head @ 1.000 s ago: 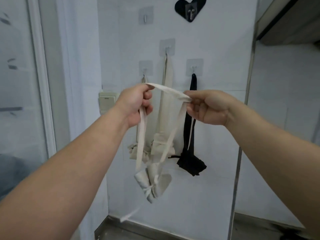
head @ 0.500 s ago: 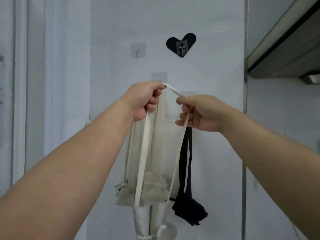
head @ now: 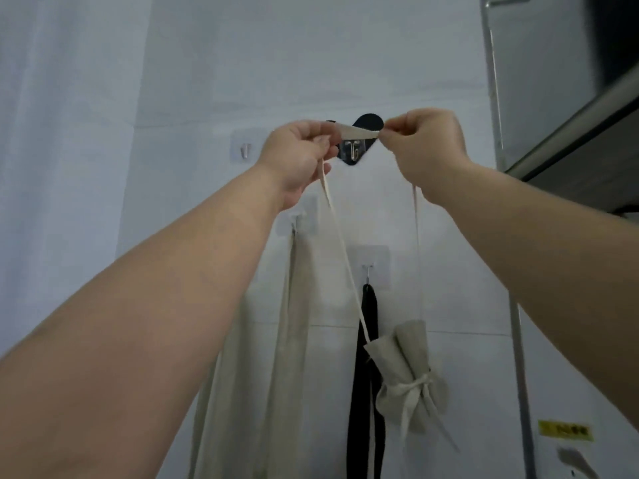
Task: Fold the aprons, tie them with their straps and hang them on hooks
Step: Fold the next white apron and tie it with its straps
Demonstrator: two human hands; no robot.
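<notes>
Both arms raised toward a white tiled wall (head: 449, 375).

Left hand (head: 297, 150): grip closed, thumb and curled fingers pinching one end of a flat beige strap (head: 356, 133). Right hand (head: 428, 146): grip also closed, fingertips pinching the same strap a short way along. The stretch between the two hands is held taut and roughly level.

That stretch crosses in front of the upper part of a black heart-shaped hook plate (head: 372, 122), just above its metal prong (head: 352, 151). Cannot tell whether the strap touches the plate or the prong.

From each hand the strap drops down as a thin line, and the two lines meet at a folded beige apron bundle (head: 404, 368). The bundle hangs free in front of the wall, well below the hands, cinched round its middle with a knotted tie, loose ends trailing down to the right.

Other fittings on the wall:
- clear adhesive hook (head: 244, 150), just left of the left hand
- clear adhesive hook (head: 298, 219) below the left wrist, carrying long beige apron straps (head: 294, 305)
- clear adhesive hook (head: 368, 267) lower down, carrying a black apron strap (head: 370, 312) that runs off the bottom edge, just left of the bundle

Writing: one yellow label (head: 562, 431) at lower right, dark characters on it, too blurred to read.

Upper right: edge of a dark cabinet (head: 570, 140).
</notes>
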